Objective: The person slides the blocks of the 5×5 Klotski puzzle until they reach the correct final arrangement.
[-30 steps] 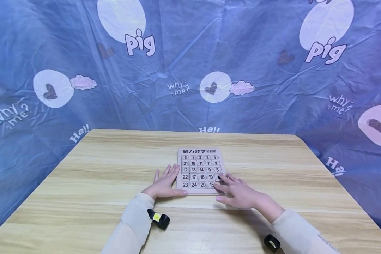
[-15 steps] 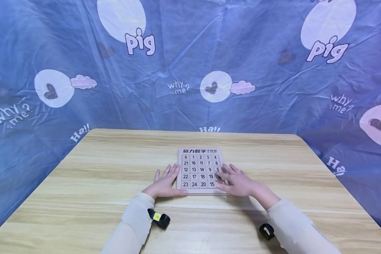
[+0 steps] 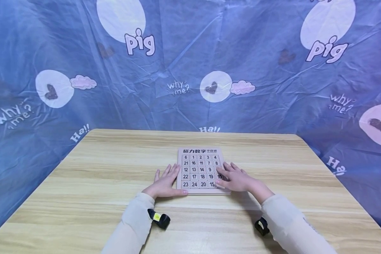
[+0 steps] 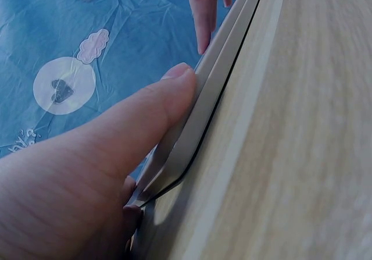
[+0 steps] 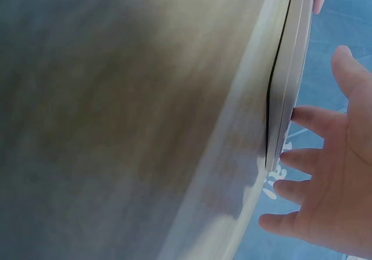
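A pale sliding number puzzle (image 3: 201, 169) lies flat on the table, with rows of numbered square tiles below a printed title. My left hand (image 3: 165, 185) rests at its lower left, fingers spread along the left edge and thumb on the near border. In the left wrist view, that thumb (image 4: 145, 103) lies against the puzzle's rim. My right hand (image 3: 236, 180) hovers over the right edge, its index fingertip over the tile below 8. The bottom-right square is hidden by this hand. Its fingers (image 5: 305, 158) look spread and nearly straight in the right wrist view.
The wood-grain table (image 3: 120, 151) extends around the puzzle. Behind it hangs a blue cloth (image 3: 184, 46) with cartoon prints. Black wrist devices (image 3: 161, 220) sit by both sleeves.
My right hand has moved away from me and slightly left across the puzzle. The tile marked 10 is now uncovered, while the 5 has become hidden. My left hand has stayed put.
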A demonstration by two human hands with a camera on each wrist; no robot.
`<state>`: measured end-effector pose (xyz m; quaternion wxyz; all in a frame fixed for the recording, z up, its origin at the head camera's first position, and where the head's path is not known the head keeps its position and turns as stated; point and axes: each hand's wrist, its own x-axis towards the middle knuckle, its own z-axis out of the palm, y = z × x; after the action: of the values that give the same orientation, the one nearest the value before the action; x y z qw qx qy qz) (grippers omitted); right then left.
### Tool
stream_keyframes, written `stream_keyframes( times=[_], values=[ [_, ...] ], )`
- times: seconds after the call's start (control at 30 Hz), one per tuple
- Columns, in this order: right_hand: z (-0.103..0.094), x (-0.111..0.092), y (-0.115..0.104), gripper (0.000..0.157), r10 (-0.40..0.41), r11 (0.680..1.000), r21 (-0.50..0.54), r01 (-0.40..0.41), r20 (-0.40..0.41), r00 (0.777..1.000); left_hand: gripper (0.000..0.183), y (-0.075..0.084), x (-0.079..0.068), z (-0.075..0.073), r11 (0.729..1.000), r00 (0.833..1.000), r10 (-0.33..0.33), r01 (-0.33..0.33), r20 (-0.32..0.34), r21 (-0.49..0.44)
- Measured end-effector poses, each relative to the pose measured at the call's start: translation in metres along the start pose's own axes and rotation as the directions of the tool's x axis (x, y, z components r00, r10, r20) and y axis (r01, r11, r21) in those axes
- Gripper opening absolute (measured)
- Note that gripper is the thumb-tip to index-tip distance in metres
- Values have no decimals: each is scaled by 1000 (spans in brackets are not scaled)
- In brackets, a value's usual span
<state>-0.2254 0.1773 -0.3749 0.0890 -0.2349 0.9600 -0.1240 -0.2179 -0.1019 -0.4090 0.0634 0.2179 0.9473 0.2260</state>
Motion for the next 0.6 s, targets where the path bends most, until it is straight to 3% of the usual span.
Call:
stream_keyframes(
  times=[0.6],
  values=[
    [0, -18, -7, 60, -34, 999, 14, 34, 4, 999, 102, -1, 0, 2, 1000, 1000, 1, -1, -7, 1]
  ],
)
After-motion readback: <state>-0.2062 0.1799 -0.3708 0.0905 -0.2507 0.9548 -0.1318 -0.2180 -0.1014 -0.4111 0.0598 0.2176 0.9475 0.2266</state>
